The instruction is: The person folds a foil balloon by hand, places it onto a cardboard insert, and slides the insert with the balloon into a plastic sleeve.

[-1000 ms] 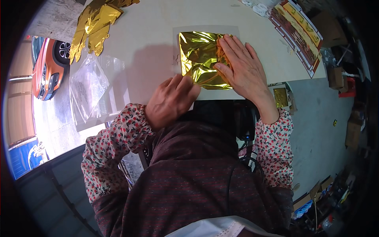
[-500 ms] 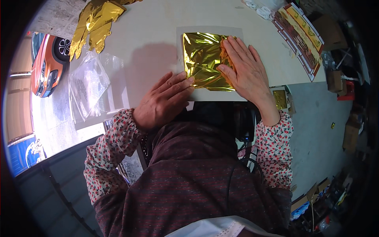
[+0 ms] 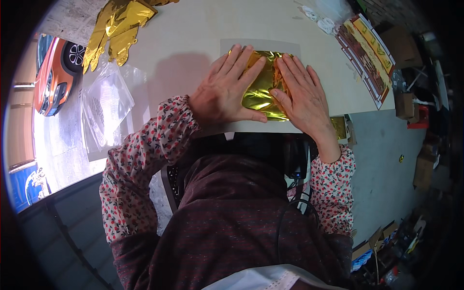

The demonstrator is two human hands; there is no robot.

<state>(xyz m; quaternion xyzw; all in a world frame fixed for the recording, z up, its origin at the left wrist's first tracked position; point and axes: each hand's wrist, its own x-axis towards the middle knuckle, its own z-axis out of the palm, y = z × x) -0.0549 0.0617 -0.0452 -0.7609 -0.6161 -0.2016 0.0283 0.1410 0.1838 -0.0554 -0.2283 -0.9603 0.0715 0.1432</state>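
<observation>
A folded square of shiny gold foil lies flat near the table's front edge, on a clear plastic sheet whose far margin shows beyond it. My left hand lies across the foil's left side, fingers outstretched and thumb spread toward the near edge. Over the right side rests my right hand, flat, with its thumb on the foil and its fingers pointing away from me. Both palms hide the foil's side edges. Neither hand grips anything.
Crinkled gold foil pieces hang together at the far left of the pale table. Clear plastic bags lie at the left edge. Printed cardboard sheets are stacked at the far right. An orange car stands outside on the left.
My left hand has moved from the foil's near left corner up onto its left side, with fingers spread. The right hand stays flat on the right side.
</observation>
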